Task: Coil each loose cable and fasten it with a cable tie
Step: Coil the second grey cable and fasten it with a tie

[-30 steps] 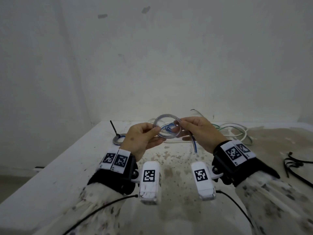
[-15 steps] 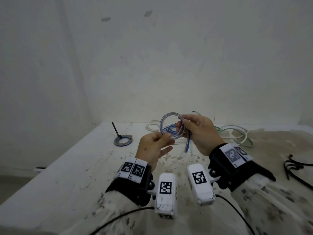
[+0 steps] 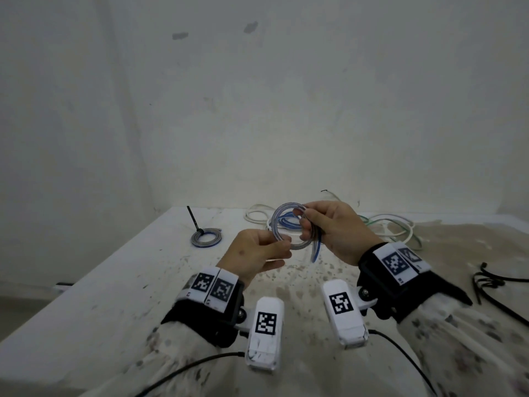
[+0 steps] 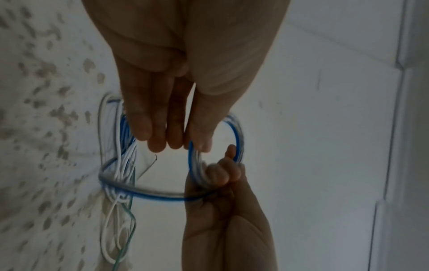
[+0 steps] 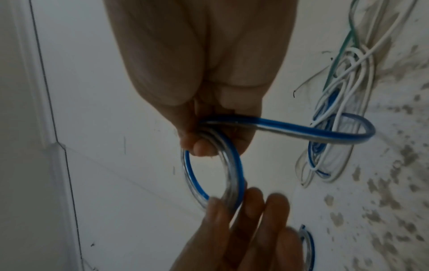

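Currently both hands pinch the blue-clear coil [image 3: 287, 227] mid-air, left hand [image 3: 254, 255] near, right hand [image 3: 339, 232] far, loose white-green cables [image 3: 400, 227] behind, tied coil [image 3: 206, 238] far left.

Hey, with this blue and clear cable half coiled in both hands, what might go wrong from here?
1. The coil has no tie on it; only the right hand pinches the turns together, so it may spring open.
2. The free tail hangs loose below that hand and could slip out of the loops.
3. The left hand holds the coil's near edge lightly; the turns may splay there.
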